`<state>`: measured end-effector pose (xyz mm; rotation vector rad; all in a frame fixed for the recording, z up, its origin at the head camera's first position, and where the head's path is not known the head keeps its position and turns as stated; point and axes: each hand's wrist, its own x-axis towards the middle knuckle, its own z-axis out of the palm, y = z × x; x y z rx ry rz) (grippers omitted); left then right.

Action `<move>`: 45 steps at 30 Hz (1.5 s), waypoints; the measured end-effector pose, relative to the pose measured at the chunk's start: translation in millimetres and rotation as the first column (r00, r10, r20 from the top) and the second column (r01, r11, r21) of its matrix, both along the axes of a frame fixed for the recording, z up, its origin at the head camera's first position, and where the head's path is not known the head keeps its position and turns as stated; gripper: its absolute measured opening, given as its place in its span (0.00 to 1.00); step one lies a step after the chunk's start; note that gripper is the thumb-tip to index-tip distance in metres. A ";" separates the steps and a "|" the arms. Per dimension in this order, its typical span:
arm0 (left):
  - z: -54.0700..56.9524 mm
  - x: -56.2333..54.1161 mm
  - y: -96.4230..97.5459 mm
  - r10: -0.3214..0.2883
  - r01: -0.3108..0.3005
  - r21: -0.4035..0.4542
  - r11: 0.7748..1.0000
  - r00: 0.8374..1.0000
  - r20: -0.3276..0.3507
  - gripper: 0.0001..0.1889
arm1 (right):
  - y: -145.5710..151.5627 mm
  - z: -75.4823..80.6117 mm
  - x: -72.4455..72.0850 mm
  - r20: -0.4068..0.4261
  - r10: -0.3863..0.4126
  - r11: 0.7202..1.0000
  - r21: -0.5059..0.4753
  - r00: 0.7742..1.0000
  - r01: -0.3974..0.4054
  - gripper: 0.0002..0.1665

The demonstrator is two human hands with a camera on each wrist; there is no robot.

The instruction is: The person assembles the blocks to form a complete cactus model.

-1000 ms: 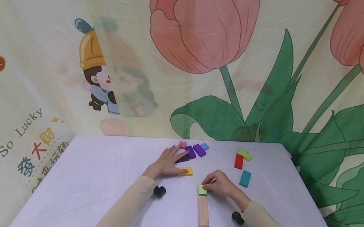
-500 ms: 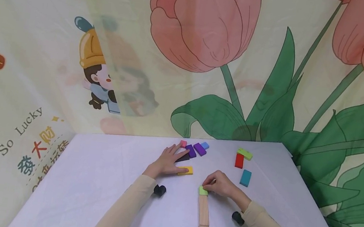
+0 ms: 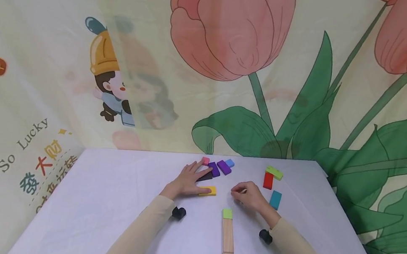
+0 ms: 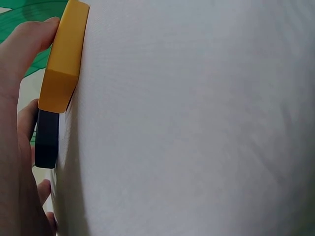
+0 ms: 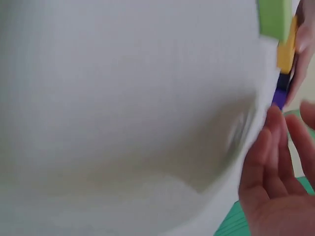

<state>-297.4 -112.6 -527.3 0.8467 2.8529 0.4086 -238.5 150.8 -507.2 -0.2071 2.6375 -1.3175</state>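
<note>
My left hand [image 3: 185,180] lies spread over a group of blocks. Its thumb rests on a yellow block [image 3: 213,191], and its straight fingers reach over a black block [image 3: 205,177] towards a purple block [image 3: 215,169] and a pink block [image 3: 205,160]. In the left wrist view the thumb touches the broad face of the yellow block [image 4: 64,59]. My right hand [image 3: 250,196] hovers over the white table with its fingers loosely bent and holds nothing. Just in front of it a light green block [image 3: 227,214] sits at the far end of a row of plain wooden blocks [image 3: 227,235].
Another purple block [image 3: 224,167] and a light blue block [image 3: 229,163] lie behind the left fingers. To the right are a red block [image 3: 268,180], a lime block [image 3: 274,172] and a teal block [image 3: 275,200]. A printed cloth [image 3: 227,117] hangs at the table's back edge.
My right hand has let go of the light green block and moved away from it, slightly farther back on the table. The left hand has stayed in place.
</note>
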 end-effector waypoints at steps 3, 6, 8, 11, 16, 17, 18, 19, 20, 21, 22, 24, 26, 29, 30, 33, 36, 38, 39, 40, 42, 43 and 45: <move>0.4 -0.2 -0.6 -0.005 0.005 0.003 1.000 1.000 0.001 0.45 | 1.7 -2.8 -18.0 -0.046 -0.086 0.996 -0.026 0.995 0.085 0.07; 1.0 0.0 -0.8 -0.016 0.016 0.017 1.000 1.000 -0.007 0.45 | 2.1 -4.9 -37.7 -0.098 -0.123 0.992 -0.048 0.988 0.119 0.10; 1.4 0.5 -0.6 -0.018 0.018 0.020 1.000 1.000 -0.004 0.45 | 0.7 -4.9 -49.1 -0.109 -0.148 0.988 -0.061 0.983 0.142 0.12; 0.7 1.7 -0.3 -0.017 0.017 0.018 1.000 1.000 -0.002 0.45 | -1.8 -5.9 -62.5 -0.114 -0.168 0.985 -0.053 0.979 0.162 0.15; -0.9 5.2 0.6 -0.015 0.015 0.019 1.000 1.000 0.023 0.45 | -8.2 -9.8 -75.9 -0.086 -0.220 0.975 -0.017 0.972 0.220 0.18; -0.9 5.7 0.7 -0.013 0.013 0.018 1.000 1.000 0.026 0.45 | -9.7 -10.4 -77.8 -0.082 -0.231 0.973 -0.014 0.969 0.231 0.19; -0.7 6.1 0.8 -0.011 0.010 0.022 1.000 1.000 0.024 0.45 | -11.2 -10.6 -79.4 -0.075 -0.240 0.971 -0.010 0.968 0.240 0.19; -0.4 6.4 0.8 -0.008 0.008 0.019 1.000 1.000 0.020 0.45 | -12.7 -10.6 -81.0 -0.070 -0.246 0.969 -0.008 0.967 0.246 0.20; 0.0 6.6 0.8 -0.007 0.007 0.017 1.000 1.000 0.016 0.45 | -14.1 -10.7 -82.3 -0.072 -0.248 0.969 -0.005 0.966 0.248 0.20; 0.3 6.6 0.7 -0.008 0.008 0.022 1.000 1.000 0.009 0.45 | -15.6 -10.4 -83.3 -0.067 -0.249 0.968 -0.004 0.966 0.249 0.20; 0.7 6.6 0.6 -0.010 0.010 0.026 1.000 1.000 0.001 0.45 | -17.0 -9.9 -84.0 -0.054 -0.247 0.969 -0.003 0.967 0.248 0.21; 1.3 6.4 0.1 -0.013 0.013 0.031 0.999 1.000 -0.009 0.45 | -19.9 -8.6 -84.8 -0.028 -0.244 0.970 0.001 0.969 0.244 0.23; 1.8 5.8 -0.3 -0.014 0.015 0.037 0.999 1.000 -0.013 0.45 | -22.4 -7.1 -85.0 -0.003 -0.239 0.971 0.007 0.971 0.239 0.26; 1.2 3.9 -0.6 -0.010 0.010 0.029 1.000 1.000 -0.006 0.45 | -25.3 -4.6 -83.9 0.023 -0.233 0.972 0.030 0.972 0.232 0.31; 1.3 3.4 -0.6 -0.008 0.008 0.025 1.000 1.000 -0.004 0.45 | -26.3 -3.8 -83.3 0.023 -0.229 0.973 0.040 0.973 0.228 0.32; 0.0 1.0 -0.7 -0.003 0.004 0.012 1.000 1.000 -0.002 0.45 | -28.7 -2.7 -82.3 0.016 -0.224 0.973 0.066 0.974 0.223 0.33; -1.1 0.0 -0.3 -0.006 0.006 0.007 1.000 1.000 -0.011 0.45 | -29.6 -3.3 -82.5 0.004 -0.210 0.975 0.071 0.978 0.209 0.31; -2.0 -0.4 -0.6 -0.010 0.010 0.003 1.000 1.000 -0.017 0.45 | -29.9 -3.3 -83.4 -0.012 -0.190 0.979 0.072 0.982 0.191 0.30; -2.1 -0.4 -0.7 -0.012 0.012 0.002 1.000 1.000 -0.021 0.45 | -30.3 -3.0 -83.8 -0.027 -0.174 0.982 0.075 0.984 0.176 0.29; -1.9 -0.3 -0.9 -0.014 0.014 0.001 1.000 1.000 -0.024 0.45 | -30.7 -1.8 -83.7 -0.037 -0.161 0.984 0.076 0.986 0.163 0.27; -1.4 0.1 -1.2 -0.016 0.016 0.005 1.000 1.000 -0.025 0.45 | -31.2 0.7 -83.1 -0.056 -0.137 0.986 0.083 0.989 0.141 0.24; -1.1 0.2 -1.2 -0.015 0.015 0.006 1.000 1.000 -0.023 0.45 | -31.1 2.0 -82.4 -0.058 -0.131 0.987 0.087 0.990 0.136 0.22; -0.6 0.3 -1.4 -0.014 0.015 0.008 1.000 1.000 -0.021 0.45 | -29.5 4.5 -80.7 -0.048 -0.135 0.987 0.083 0.990 0.139 0.18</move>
